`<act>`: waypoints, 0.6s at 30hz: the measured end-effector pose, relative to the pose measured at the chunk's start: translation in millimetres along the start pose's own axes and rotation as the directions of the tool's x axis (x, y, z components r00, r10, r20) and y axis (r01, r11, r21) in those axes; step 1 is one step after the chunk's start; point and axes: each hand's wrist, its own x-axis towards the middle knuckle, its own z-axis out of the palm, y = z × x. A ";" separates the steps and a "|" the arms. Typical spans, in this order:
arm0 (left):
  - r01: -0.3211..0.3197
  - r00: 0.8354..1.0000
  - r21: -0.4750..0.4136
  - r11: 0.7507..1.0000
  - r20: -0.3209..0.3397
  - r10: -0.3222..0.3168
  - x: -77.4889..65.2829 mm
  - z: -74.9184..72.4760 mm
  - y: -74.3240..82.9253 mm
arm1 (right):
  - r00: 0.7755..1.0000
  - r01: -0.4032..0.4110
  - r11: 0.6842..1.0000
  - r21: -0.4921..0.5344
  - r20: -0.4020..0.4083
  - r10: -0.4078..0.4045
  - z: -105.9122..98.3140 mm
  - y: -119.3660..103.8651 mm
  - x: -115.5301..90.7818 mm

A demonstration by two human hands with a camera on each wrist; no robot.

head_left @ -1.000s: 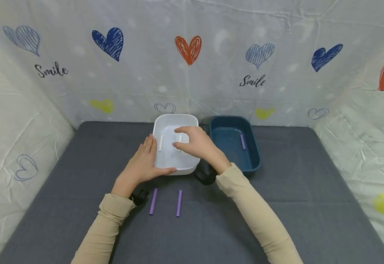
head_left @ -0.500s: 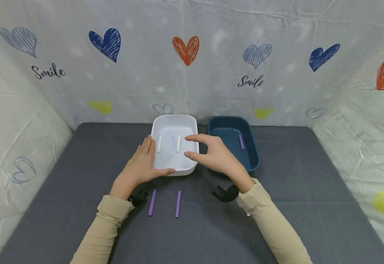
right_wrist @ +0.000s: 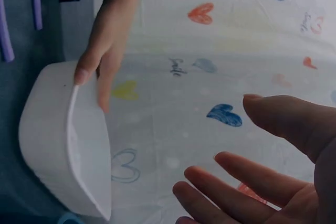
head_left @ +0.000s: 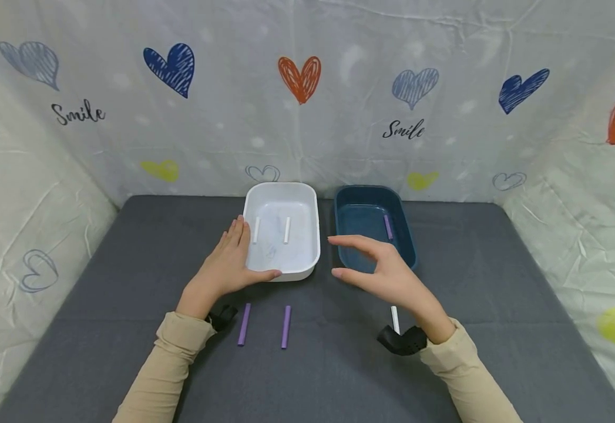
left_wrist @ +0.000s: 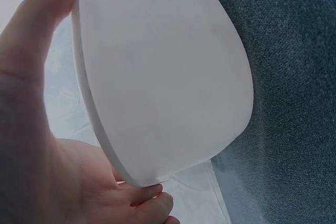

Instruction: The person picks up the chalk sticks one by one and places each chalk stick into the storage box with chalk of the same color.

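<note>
My left hand [head_left: 227, 258] spreads round the near left corner of a white tub [head_left: 307, 274]. Its straight fingers lie along the left side and the thumb reaches across the near rim, as the left wrist view also shows at the tub's rim. Inside lie two thin white sticks, the left one [head_left: 256, 230] and the right one [head_left: 287, 230]. My right hand [head_left: 386, 271] hovers above the near end of a dark blue tub [head_left: 409, 255], thumb and fingers apart with nothing between them. A purple stick [head_left: 388, 227] lies in the blue tub.
Two purple sticks, the left one [head_left: 244, 324] and the right one [head_left: 286, 327], lie on the grey tabletop [head_left: 328, 376] before the white tub. Another white stick [head_left: 395, 320] lies under my right wrist, partly hidden by its black strap [head_left: 402, 341]. A heart-printed curtain [head_left: 349, 147] backs the table.
My right hand has drawn back from over the white tub toward the right and nearer me, leaving the right white stick in the tub. The left hand has stayed in place.
</note>
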 end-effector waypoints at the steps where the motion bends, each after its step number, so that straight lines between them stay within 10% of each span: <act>1: -0.002 1.000 -0.003 1.000 0.002 0.002 -0.1 0.0 -0.1 | 1.000 0.002 1.000 0.027 0.009 -0.003 -2.2 2.5 -4.3; 9: -0.004 1.000 -0.004 1.000 0.006 0.004 -0.9 0.1 0.9 | 0.998 -0.050 0.981 0.187 0.050 0.041 -21.4 32.0 -36.3; 18: -0.008 1.000 -0.005 1.000 0.003 0.008 -0.2 -0.4 0.4 | 0.987 -0.153 0.868 0.473 0.119 0.109 -33.5 78.6 -69.9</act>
